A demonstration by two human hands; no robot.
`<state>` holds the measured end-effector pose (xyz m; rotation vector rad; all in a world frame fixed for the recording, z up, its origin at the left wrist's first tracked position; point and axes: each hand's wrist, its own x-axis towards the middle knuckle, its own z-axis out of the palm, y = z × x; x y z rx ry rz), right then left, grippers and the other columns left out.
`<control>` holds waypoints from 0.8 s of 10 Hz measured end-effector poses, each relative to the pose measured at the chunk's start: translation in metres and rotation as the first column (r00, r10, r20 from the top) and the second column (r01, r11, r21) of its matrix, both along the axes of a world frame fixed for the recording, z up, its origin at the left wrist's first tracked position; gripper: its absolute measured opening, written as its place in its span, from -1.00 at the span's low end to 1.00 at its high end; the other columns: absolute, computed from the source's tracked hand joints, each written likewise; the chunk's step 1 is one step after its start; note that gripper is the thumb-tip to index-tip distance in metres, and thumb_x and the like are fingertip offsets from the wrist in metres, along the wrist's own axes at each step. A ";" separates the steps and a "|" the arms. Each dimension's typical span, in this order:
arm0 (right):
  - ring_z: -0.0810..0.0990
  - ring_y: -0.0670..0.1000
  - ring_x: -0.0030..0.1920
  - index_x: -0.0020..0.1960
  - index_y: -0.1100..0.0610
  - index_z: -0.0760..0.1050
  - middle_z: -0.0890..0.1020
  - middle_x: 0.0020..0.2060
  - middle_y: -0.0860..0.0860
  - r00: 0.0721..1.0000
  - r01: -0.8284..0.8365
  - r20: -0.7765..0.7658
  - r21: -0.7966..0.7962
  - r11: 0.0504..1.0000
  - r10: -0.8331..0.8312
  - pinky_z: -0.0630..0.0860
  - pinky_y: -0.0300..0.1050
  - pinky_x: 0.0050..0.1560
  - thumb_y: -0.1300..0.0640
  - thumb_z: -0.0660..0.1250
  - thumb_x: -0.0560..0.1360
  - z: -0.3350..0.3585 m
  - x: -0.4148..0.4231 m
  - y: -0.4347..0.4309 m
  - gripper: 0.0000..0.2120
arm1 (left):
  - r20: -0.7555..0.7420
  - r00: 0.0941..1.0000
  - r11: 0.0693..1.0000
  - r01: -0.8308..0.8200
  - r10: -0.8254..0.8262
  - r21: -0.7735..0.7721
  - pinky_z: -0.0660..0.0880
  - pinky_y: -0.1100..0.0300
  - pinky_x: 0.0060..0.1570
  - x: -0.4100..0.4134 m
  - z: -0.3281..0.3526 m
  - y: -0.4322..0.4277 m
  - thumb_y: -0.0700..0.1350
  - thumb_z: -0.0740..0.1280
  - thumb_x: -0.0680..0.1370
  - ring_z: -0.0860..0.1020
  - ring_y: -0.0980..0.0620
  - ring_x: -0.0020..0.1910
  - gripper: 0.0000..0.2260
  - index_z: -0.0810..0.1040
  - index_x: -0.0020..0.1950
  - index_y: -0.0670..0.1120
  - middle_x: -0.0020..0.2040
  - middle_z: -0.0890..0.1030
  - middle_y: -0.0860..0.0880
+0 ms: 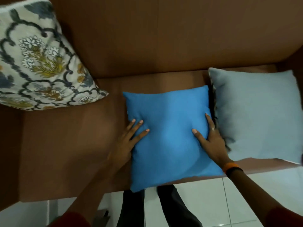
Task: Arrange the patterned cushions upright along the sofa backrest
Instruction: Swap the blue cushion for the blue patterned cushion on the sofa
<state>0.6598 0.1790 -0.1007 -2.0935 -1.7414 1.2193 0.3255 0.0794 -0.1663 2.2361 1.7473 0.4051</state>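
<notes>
A bright blue cushion (170, 136) is lying flat on the brown sofa seat (73, 145), its near corner hanging just over the front edge toward six o'clock. The person is pressing both hands onto it. The left hand (129, 141) is lying at the cushion's nine o'clock edge, fingers spread and flat, fingertips on the fabric, palm mostly on the seat; it is not closed around anything. The right hand (211, 141) is resting at the three o'clock edge, also open and splayed, thumb and forefinger on the blue cover, an orange band (231, 167) sitting on the wrist.

Just beside it at three o'clock, a pale blue cushion (260, 115) is lying flat too, touching the blue one's edge. Away at ten o'clock, well apart, a floral patterned cushion (37, 59) is leaning upright against the sofa backrest (164, 38). White floor tiles (205, 202) are showing at six o'clock.
</notes>
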 end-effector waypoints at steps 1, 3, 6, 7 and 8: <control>0.55 0.06 0.44 0.57 -0.41 0.18 0.50 0.54 -0.11 0.998 -0.027 -0.056 -0.158 0.987 0.019 0.46 -0.07 0.41 -0.50 0.36 0.47 0.019 0.006 0.028 -0.25 | 0.037 0.984 0.985 -0.172 0.173 -0.021 0.20 -0.10 0.66 -0.016 0.030 -0.002 -0.20 0.30 0.69 0.33 -0.03 0.63 -0.57 0.48 0.53 0.14 0.58 0.44 0.04; 0.70 0.02 0.31 0.36 -0.16 0.62 0.74 0.25 -0.12 0.944 -0.045 -0.330 -0.195 0.980 -0.022 0.62 0.05 0.34 -0.49 0.33 0.51 0.082 0.007 0.110 -0.42 | -0.125 0.483 0.307 -0.715 0.867 -0.628 0.37 -0.43 0.27 -0.003 0.082 0.058 0.25 0.02 0.50 0.63 -0.23 0.01 -0.37 0.72 -0.07 -0.18 -0.14 0.69 -0.19; 0.65 0.12 0.36 0.38 -0.03 0.59 0.71 0.27 0.05 0.953 0.102 -0.301 0.227 0.969 -0.030 0.65 0.07 0.30 -0.09 0.17 0.77 0.110 -0.081 0.166 -0.68 | 0.646 0.454 0.732 -0.635 0.613 -0.249 0.42 -0.04 0.53 -0.029 0.114 0.144 -0.22 0.21 0.73 0.50 0.12 0.45 -0.53 0.28 0.66 -0.07 0.54 0.46 -0.03; 0.60 0.20 0.38 0.54 0.17 0.47 0.66 0.35 0.20 0.995 -0.049 -0.055 0.477 0.878 0.086 0.54 0.12 0.36 0.02 0.31 0.72 0.099 -0.105 0.150 -0.57 | 0.536 0.640 0.756 -0.654 0.550 0.006 0.40 -0.10 0.56 -0.015 0.122 0.157 -0.22 0.28 0.69 0.38 -0.04 0.56 -0.50 0.30 0.64 -0.13 0.59 0.37 -0.09; 0.47 0.29 0.51 0.48 0.20 0.50 0.52 0.49 0.24 0.989 -0.146 0.098 0.776 0.614 0.110 0.43 0.23 0.51 0.12 0.37 0.67 0.094 -0.135 0.149 -0.59 | 0.262 0.837 0.741 -0.547 0.480 0.389 0.33 -0.29 0.55 -0.001 0.133 0.181 -0.21 0.33 0.64 0.30 -0.30 0.60 -0.52 0.40 0.57 -0.21 0.58 0.36 -0.28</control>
